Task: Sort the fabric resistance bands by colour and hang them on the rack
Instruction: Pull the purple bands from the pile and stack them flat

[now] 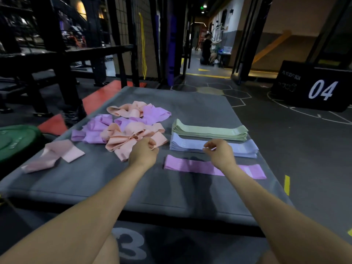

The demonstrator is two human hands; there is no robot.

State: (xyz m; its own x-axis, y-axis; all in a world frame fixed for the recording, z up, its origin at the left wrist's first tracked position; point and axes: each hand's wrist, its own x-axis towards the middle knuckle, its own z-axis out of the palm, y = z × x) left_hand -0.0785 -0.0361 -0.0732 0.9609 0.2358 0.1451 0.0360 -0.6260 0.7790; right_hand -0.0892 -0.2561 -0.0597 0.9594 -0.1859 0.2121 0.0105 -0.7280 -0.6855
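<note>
Reaching mid-frame, you are pinching a soft, light peach band (152, 139) with your left hand (143, 152) while your right hand (219, 151) is hovering loosely curled, holding nothing.

Left: jumbled heap of peach and lilac fabric bands (125, 128) on grey padded mat (190, 105).
Right: three flat stacks, green fabric band stack (209, 130) rearmost.

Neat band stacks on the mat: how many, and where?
3. Green stack farthest; blue stack just in front of it, under the right hand; single purple band nearest. Counts within the stacks can't be told.
</note>
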